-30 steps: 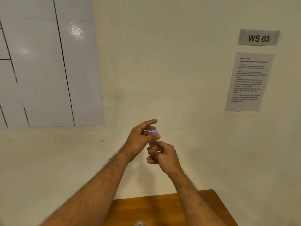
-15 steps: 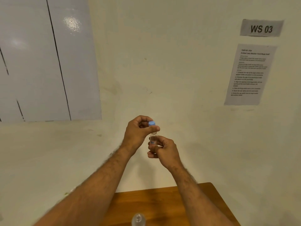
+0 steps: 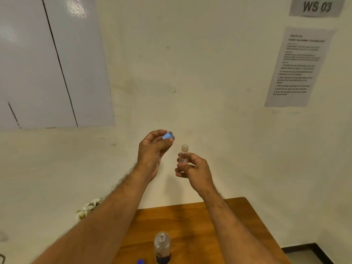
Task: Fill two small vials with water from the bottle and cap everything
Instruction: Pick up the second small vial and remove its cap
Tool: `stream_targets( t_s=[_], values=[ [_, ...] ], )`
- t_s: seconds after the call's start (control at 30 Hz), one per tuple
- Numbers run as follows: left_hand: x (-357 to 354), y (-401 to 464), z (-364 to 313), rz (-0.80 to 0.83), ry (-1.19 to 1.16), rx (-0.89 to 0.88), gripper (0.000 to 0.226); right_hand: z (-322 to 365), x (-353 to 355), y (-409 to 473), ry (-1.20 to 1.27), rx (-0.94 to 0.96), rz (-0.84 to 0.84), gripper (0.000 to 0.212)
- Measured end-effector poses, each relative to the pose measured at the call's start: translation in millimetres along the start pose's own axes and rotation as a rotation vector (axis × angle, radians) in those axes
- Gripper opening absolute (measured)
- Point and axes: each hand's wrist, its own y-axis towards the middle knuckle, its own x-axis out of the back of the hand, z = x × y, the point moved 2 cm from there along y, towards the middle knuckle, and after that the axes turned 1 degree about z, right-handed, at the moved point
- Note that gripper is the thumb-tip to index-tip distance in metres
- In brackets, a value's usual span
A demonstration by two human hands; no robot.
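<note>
While both forearms are raised in front of the wall [image 3: 209, 73], the small vial [image 3: 184, 156] is held upright in the right hand [image 3: 196, 168], well above the table [image 3: 190, 225]. The right fingers [image 3: 181, 169] are curled closed around the lower part of the vial, with the thumb pressed against its side; the threaded neck stands clear above the grip and is uncapped. A small label is seen on the clear body; whether any water is inside cannot be told.

The light blue cap [image 3: 167, 135] is pinched between the thumb and the fingertips [image 3: 170, 142] of the left hand [image 3: 152, 151]. The remaining left fingers are folded in toward the palm, so the hand is nearly closed on the cap. The cap is held up and to the left of the vial mouth, apart from it, with no contact between the two.

On the wooden table below, between the two forearms, a clear bottle [image 3: 162, 246] is stood upright with its mouth open and a dark label around its base. Just to its left, at the bottom edge of the view, a dark blue cap [image 3: 140, 261] is partly seen on the table.

On the wall at the upper right, a sign [image 3: 317, 6] marked "WS 03" is fixed above a printed sheet [image 3: 297, 67], whose text is too blurred to read.
</note>
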Motion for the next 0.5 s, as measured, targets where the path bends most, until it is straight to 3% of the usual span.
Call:
stream_targets(
  t_s=[0.23, 0.5],
  values=[
    [17, -16, 40, 0.019, 0.109, 0.125, 0.03, -31, 7, -8, -0.196, 0.026, -0.072, 0.033],
    [39, -47, 91, -0.029, 0.218, 0.259, 0.03, -75, 17, -33, -0.293, -0.076, -0.1, 0.036]
  ],
)
